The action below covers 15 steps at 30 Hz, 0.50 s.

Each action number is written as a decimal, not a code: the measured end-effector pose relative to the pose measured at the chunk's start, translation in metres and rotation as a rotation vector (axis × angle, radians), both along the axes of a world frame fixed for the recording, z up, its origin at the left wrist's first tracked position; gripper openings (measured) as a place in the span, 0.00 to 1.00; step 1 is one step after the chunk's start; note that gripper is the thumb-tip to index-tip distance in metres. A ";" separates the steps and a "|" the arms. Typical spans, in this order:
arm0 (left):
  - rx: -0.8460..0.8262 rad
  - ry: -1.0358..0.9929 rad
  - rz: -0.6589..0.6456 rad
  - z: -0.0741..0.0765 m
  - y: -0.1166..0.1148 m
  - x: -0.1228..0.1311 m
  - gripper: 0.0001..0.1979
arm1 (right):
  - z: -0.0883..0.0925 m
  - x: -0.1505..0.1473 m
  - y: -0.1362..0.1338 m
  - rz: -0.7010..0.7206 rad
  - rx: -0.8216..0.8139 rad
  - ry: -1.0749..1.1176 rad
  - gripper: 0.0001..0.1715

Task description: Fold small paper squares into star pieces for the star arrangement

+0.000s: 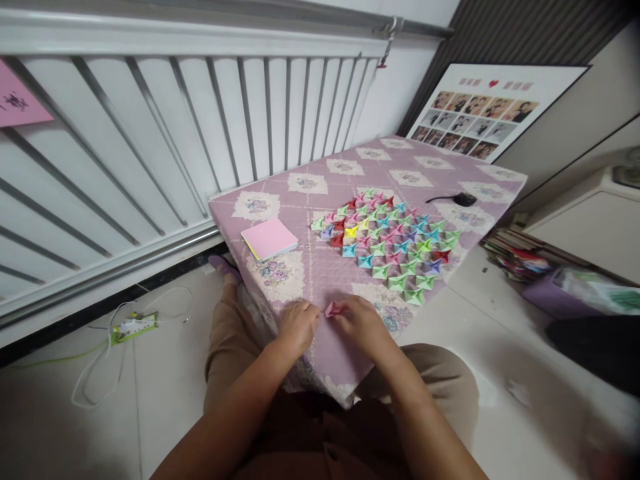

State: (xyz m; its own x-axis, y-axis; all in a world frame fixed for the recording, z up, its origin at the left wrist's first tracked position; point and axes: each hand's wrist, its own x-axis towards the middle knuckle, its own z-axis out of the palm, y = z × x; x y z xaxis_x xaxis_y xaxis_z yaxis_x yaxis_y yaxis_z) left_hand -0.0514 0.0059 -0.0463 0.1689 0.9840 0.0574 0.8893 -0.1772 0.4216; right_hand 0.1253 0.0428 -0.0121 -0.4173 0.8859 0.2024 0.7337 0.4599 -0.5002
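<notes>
A small piece of folded pink paper [332, 309] is pinched in the fingers of my right hand [364, 325], low over the near part of the table. My left hand [299, 327] is just left of it, fingers curled and pressed together, fingertips close to the paper. Whether anything is inside the left fingers is hidden. Beyond my hands, many small folded paper shapes [381, 248] in green, pink, blue, red, yellow and purple stand in slanting rows. On the left of the table lies a stack of square paper [270, 239] with a pink sheet on top.
A patterned purple cloth [350, 180] covers the table. A black object [465, 199] with a thin handle or cord lies at its far right. A white radiator [260, 113] runs along the wall. A framed photo board [485, 113] leans behind. On the floor lies a power strip [135, 325] with cables.
</notes>
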 end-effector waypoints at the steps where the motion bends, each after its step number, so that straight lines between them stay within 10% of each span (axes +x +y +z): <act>1: -0.003 -0.013 0.000 0.001 0.000 0.000 0.06 | -0.003 0.009 0.002 -0.011 -0.007 0.079 0.07; 15: 0.036 -0.231 0.055 0.009 0.001 0.015 0.11 | -0.044 0.037 0.007 -0.330 0.050 0.176 0.13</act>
State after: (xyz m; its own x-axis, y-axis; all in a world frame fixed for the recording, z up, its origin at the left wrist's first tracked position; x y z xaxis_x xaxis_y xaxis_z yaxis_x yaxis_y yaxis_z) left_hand -0.0365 0.0068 -0.0374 0.0938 0.9879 0.1235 0.7784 -0.1501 0.6095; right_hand 0.1626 0.0495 -0.0557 -0.0656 0.9541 0.2922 0.7515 0.2399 -0.6146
